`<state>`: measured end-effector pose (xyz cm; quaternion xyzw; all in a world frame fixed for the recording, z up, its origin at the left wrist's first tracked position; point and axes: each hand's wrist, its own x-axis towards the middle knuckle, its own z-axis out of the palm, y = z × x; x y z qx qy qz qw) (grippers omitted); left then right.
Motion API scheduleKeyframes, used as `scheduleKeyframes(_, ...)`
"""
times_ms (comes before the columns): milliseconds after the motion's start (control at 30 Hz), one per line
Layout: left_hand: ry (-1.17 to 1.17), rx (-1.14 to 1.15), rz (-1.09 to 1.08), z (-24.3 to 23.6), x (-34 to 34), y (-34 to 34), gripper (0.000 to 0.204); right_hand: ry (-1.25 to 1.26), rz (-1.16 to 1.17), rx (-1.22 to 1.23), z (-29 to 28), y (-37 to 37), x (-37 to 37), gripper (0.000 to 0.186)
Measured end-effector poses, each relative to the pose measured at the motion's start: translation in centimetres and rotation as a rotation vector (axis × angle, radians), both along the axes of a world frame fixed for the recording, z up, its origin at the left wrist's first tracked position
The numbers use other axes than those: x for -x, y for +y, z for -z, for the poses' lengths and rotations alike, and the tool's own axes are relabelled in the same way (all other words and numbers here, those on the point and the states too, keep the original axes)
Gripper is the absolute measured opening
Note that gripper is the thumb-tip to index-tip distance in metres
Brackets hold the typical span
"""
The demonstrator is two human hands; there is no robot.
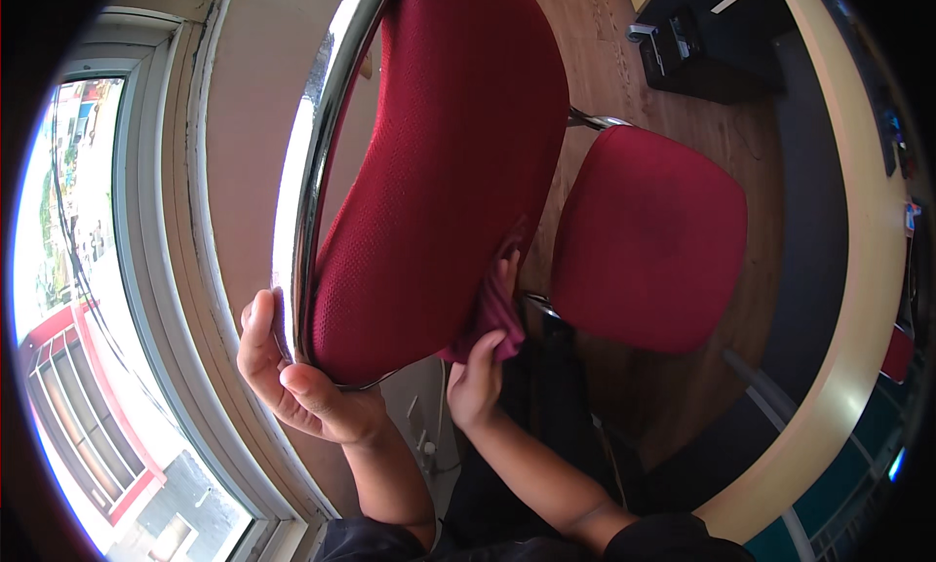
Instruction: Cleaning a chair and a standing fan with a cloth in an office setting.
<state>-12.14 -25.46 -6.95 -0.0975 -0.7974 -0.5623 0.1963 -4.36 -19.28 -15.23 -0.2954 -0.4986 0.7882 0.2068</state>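
A chair with a red mesh backrest (439,162), a shiny chrome frame (312,153) and a red padded seat (651,240) fills the middle of the head view. My left hand (312,387) has its fingers curled round the lower left corner of the chrome frame. My right hand (478,382) holds a purple-maroon cloth (483,323) against the backrest near its lower right edge; its fingertips are partly hidden by the cloth.
A window (88,299) with a white frame and a wall (239,201) are on the left. At the right a curved pale wooden desk edge (848,221) runs past a black box-like unit (707,50). Wood-look floor (595,36) shows around the chair.
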Motion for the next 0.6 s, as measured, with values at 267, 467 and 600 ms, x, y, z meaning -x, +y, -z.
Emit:
scheduleKeyframes(267,0.002,-0.024,-0.067,-0.5,-0.5,0.9,0.063,0.121,-0.230,-0.499,-6.9,2.2,4.6,0.068)
scheduleKeyframes(467,-0.046,-0.282,0.024,-0.4,-0.4,-0.1,0.061,0.415,-0.200,-1.031,-3.5,0.5,2.4,0.046)
scheduleKeyframes(600,-0.046,-0.200,0.043,0.0,-0.2,-0.3,0.054,0.494,-0.143,-1.189,4.1,0.5,0.4,0.045)
